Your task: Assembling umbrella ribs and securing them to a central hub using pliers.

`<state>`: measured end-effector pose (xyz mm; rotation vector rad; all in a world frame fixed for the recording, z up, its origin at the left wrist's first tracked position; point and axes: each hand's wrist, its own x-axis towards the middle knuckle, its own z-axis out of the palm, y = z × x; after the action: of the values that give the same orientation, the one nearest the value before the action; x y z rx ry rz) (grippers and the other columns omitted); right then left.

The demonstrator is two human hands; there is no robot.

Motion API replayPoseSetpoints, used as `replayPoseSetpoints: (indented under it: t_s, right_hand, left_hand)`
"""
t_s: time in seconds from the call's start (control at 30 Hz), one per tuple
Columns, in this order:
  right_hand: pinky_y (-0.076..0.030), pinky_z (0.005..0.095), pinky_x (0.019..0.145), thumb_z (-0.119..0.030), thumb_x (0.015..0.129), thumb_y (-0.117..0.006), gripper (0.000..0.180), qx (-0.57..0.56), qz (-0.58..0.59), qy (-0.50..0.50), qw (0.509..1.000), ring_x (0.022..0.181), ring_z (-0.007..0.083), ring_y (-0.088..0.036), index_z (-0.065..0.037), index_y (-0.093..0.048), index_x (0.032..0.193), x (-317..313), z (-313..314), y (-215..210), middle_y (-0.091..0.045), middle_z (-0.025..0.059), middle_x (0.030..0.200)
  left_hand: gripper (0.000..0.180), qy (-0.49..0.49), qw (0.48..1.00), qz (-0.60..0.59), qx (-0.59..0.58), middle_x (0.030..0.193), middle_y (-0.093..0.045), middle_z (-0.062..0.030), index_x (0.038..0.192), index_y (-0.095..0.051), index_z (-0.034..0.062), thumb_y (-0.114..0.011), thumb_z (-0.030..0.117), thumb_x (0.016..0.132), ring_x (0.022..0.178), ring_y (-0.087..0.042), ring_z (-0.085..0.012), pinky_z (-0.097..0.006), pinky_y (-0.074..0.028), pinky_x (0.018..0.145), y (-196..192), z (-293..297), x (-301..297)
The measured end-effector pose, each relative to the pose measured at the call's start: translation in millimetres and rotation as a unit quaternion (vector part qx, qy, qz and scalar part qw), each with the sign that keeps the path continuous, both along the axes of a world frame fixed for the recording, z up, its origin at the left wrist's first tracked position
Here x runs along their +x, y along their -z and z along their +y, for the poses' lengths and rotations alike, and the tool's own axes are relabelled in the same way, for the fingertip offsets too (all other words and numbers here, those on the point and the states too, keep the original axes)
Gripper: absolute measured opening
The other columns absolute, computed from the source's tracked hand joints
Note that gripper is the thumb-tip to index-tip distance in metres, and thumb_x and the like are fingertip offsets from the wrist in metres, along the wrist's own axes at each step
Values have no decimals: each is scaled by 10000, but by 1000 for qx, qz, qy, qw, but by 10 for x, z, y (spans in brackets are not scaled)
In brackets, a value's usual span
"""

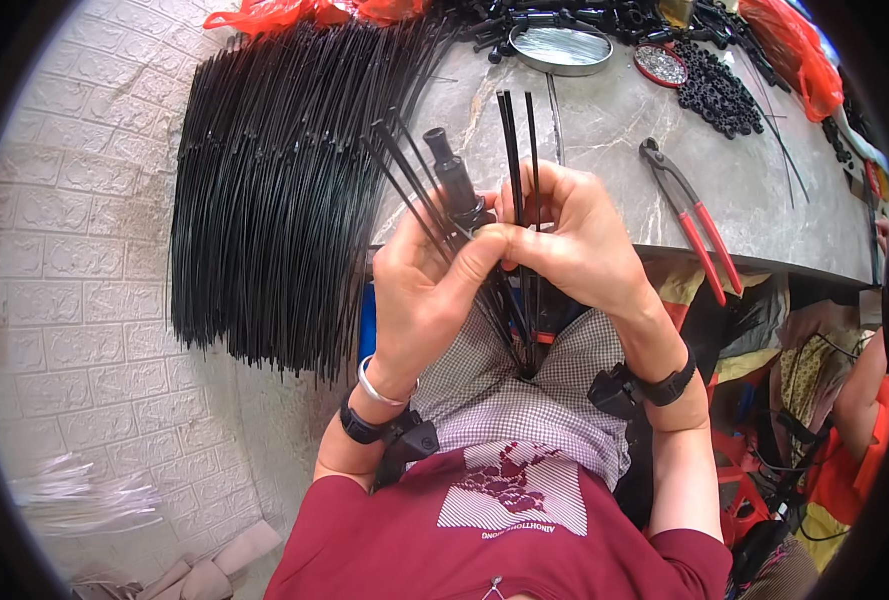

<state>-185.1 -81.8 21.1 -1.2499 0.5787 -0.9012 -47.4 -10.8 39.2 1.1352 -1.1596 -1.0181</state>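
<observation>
With both hands pressed together, my left hand (419, 285) and right hand (574, 245) pinching thin black rods (514, 140) around a black hub (454, 180) above the tabletop's (604, 150) near edge, I judge a loosened thumb would probably let rods splay and slip out.

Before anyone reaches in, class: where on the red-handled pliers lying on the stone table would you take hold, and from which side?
Grip the red-handled pliers by the two red handles, coming from the table's near edge. The handles point toward the person and overhang that edge, so fingers can likely wrap them from below; the grey jaws point away, toward the black rings. The right hand is nearest, though busy with thin black rods.
</observation>
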Motion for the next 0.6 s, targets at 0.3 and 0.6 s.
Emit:
replayPoseSetpoints:
  t_s: [0.3, 0.6]
  right_hand:
    - [-453, 225, 587, -96, 755, -726, 207, -80, 54, 92, 991, 646, 43, -523, 34, -617, 873, 0, 196, 37, -598, 6, 694]
    - [-455, 212, 599, -65, 750, -723, 223, -104, 16, 127, 986, 657, 54, -542, 35, -630, 926, 37, 367, 64, -594, 32, 711]
  left_hand:
    - [292, -3, 1000, 15, -3, 1090, -609, -134, 1190, -480, -70, -532, 31, 921, 971, -594, -156, -289, -492, 858, 18, 73, 4]
    - [293, 52, 994, 98, 12, 1086, -600, -108, 1169, -522, -52, -570, 59, 902, 986, -584, -151, -284, -471, 890, 56, 127, 113]
